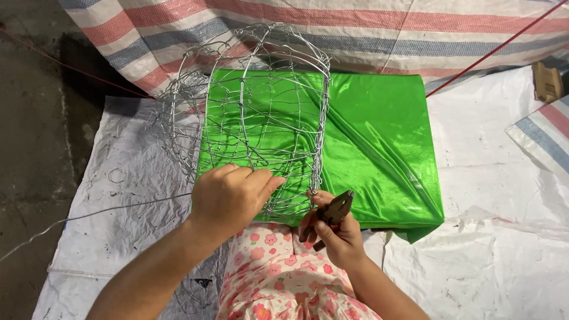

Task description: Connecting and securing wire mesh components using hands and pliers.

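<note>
Wire frame (255, 112) standing upright at scene centre, near edge resting against the lap, far side rising over a shiny green sheet (379, 136). Open cage of thin silvery wire, domed at the far top, loosely meshed on the left flank.

Left hand (228, 198) closed over the near rim of the frame, fingers curled round the lower wires, thumb tip pointing right. Right hand (335, 228) wrapped round a pair of pliers (336, 208), the dark nose pointing up and left toward a wire joint at the near right corner. Whether the plier nose is biting a wire: cannot tell, the joint being too small to read.

Judged light for its bulk, mostly air. Judged springy rather than rigid: single strands likely to bend under a firm squeeze, thicker hoops and uprights likely to hold shape. Cut ends and twisted ties probably sharp; bare skin at risk there. Best purchase judged at the heavier rim wires and at crossings, not mid-span on the thin mesh. Smooth wire likely to turn in the palm unless pinned at a crossing.

Loose wire strand (118, 208) trailing left across the white ground sheet (504, 178). Striped tarpaulin (367, 26) along the far side. Floral cloth (278, 272) over the lap, nearest the camera.
</note>
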